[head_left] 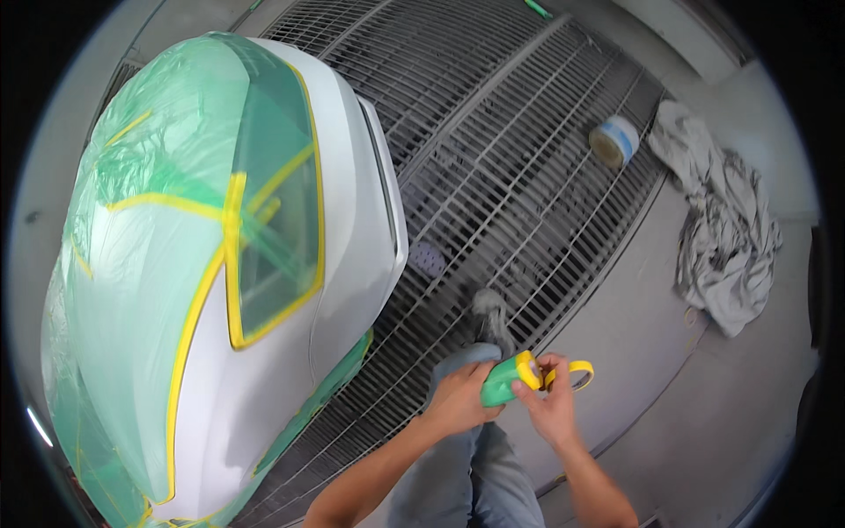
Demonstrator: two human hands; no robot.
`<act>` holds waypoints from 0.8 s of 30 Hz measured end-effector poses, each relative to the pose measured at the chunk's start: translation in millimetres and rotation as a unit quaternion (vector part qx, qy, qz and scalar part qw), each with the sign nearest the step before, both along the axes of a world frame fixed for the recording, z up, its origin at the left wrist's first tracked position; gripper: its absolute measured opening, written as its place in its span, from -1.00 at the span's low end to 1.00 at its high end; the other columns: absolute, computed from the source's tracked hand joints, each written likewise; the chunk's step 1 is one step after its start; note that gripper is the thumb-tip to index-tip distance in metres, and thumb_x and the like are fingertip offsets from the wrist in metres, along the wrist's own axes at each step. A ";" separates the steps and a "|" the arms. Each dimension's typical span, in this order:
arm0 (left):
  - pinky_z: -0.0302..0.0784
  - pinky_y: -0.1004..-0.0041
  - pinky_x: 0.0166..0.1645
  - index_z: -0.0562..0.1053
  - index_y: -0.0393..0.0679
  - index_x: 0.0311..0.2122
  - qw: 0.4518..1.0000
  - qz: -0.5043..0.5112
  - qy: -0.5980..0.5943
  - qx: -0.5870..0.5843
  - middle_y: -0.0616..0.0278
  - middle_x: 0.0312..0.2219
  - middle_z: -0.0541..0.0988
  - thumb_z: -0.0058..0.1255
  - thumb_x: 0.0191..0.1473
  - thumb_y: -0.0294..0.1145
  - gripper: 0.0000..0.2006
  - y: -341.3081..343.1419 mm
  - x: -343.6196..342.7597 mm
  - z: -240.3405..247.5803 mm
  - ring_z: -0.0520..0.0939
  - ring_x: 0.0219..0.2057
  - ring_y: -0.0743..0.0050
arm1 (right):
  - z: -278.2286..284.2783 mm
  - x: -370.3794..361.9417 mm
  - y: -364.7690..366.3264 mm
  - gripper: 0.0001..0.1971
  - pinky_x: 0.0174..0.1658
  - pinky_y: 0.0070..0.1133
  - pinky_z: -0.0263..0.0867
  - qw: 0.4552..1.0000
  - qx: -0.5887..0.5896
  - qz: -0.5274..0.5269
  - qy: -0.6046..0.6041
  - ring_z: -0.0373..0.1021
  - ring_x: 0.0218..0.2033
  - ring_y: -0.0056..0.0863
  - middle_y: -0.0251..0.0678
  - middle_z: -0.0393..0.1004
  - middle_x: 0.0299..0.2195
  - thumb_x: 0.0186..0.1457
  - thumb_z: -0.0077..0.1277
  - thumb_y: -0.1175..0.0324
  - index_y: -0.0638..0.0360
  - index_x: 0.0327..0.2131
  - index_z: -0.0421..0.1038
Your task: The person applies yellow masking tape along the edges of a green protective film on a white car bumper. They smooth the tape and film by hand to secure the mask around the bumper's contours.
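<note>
My left hand (461, 398) is closed round a green roll of masking film (501, 384) with a yellow band at its right end. At that end, my right hand (553, 403) is closed with its fingers round a roll of yellow masking tape (582, 376); the thumb reaches toward the green roll's yellow end. Both rolls are held close together in front of my legs. To the left stands a white car body (352, 273), largely covered in green masking film (150, 290) edged with yellow tape. Yellow tape also frames its side window (282, 255).
Metal floor grating (519, 167) runs beside the car under my foot. A blue-and-white roll (614, 142) lies on it, and a purple perforated disc (427, 260) lies nearer the car. At the right, crumpled grey cloth (722, 229) lies by the wall.
</note>
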State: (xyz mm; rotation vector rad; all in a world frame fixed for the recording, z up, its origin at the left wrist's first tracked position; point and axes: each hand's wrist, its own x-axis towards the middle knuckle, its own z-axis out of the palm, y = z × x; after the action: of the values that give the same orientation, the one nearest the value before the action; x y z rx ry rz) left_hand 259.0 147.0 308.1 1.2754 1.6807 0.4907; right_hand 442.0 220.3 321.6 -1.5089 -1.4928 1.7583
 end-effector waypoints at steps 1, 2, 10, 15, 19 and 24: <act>0.56 0.10 0.07 0.39 -0.18 0.15 1.000 0.015 -0.015 -0.016 -0.05 -0.08 0.59 0.33 -0.11 -0.23 -0.32 14.2 -6.3 3.3 0.63 -0.05 -0.15 | 1.9 -5.3 20.8 -0.55 -0.02 -0.48 0.35 0.999 0.008 0.036 -0.002 0.40 -0.16 -0.39 -0.18 0.44 -0.15 0.09 0.38 0.27 0.21 -0.10 0.34; 0.56 0.10 0.07 0.39 -0.19 0.15 0.999 0.032 -0.028 -0.028 -0.05 -0.09 0.59 0.33 -0.11 -0.21 -0.32 27.3 -12.4 7.4 0.62 -0.05 -0.15 | 4.1 -10.3 41.7 -0.58 -0.01 -0.48 0.35 0.997 0.019 0.071 -0.006 0.40 -0.16 -0.38 -0.18 0.44 -0.14 0.11 0.36 0.27 0.21 -0.12 0.34; 0.58 0.17 0.06 0.37 -0.21 0.21 0.962 0.149 -0.202 -0.103 -0.15 -0.06 0.62 0.44 -0.13 0.06 -0.14 162.5 -71.9 8.8 0.66 -0.03 -0.16 | 9.0 -76.6 242.1 -0.60 0.03 -0.50 0.34 0.948 -0.124 0.293 0.012 0.41 -0.05 -0.37 -0.23 0.45 -0.07 0.06 0.41 0.36 0.33 -0.09 0.50; 0.59 0.18 0.02 0.43 -0.29 0.12 0.920 0.159 -0.241 -0.266 -0.14 -0.15 0.68 0.49 -0.26 0.24 -0.05 232.7 -117.2 29.8 0.70 -0.08 -0.14 | 23.1 -136.3 328.3 -0.55 0.10 -0.53 0.32 0.945 -0.114 0.306 -0.029 0.40 0.01 -0.49 -0.28 0.49 -0.02 0.03 0.43 0.41 0.33 -0.02 0.51; 0.58 0.22 0.05 0.43 -0.30 0.12 0.925 0.211 -0.220 -0.225 -0.10 -0.13 0.67 0.55 -0.28 0.07 -0.09 268.1 -159.2 43.8 0.70 -0.06 -0.04 | 50.6 -184.0 391.1 -0.60 0.14 -0.50 0.29 0.946 -0.102 0.307 0.008 0.37 0.03 -0.47 -0.32 0.39 0.05 0.04 0.41 0.43 0.31 -0.07 0.51; 0.51 0.20 0.16 0.42 -0.36 0.16 0.935 0.307 -0.156 -0.087 -0.17 -0.08 0.65 0.37 -0.01 -0.14 -0.30 279.9 -201.2 64.7 0.65 0.03 -0.15 | 82.0 -256.3 463.6 -0.63 0.21 -0.51 0.21 0.931 -0.126 0.335 0.072 0.32 0.09 -0.48 -0.30 0.38 0.09 0.01 0.41 0.45 0.33 -0.12 0.52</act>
State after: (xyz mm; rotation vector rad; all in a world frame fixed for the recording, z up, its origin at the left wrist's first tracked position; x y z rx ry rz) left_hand 57.8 427.0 372.8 0.4866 1.7784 0.8430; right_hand 185.6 683.9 403.6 -0.9839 -1.9032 2.4628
